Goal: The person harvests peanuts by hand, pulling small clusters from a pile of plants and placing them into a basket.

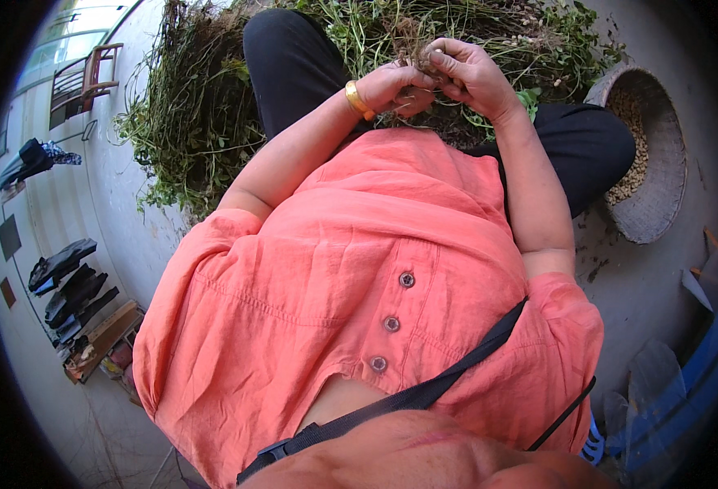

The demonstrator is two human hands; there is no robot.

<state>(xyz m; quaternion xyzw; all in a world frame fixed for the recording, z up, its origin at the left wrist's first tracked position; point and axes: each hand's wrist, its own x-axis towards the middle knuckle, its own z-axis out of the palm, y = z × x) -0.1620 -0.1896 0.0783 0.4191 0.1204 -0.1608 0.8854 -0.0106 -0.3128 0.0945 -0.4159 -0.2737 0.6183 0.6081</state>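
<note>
Both hands meet in front of my lap over uprooted peanut plants. My left hand [400,88], with a gold bracelet [357,101] at its wrist, is closed around stems below a clump of peanut roots [418,56]. Touching the same clump, my right hand [472,73] pinches it between thumb and fingers; a pale bit, perhaps a pod, shows at the thumb tip. Green peanut plants [365,43] lie spread just beyond my hands. Some pale pods [520,40] hang among the roots at the upper right.
A woven basket [661,189] holding picked peanuts [630,147] stands beyond my right knee. To my left rises a heap of peanut plants [203,122]. A wooden chair [93,76] stands by the far left wall. Blue sheeting [695,379] lies at the lower right.
</note>
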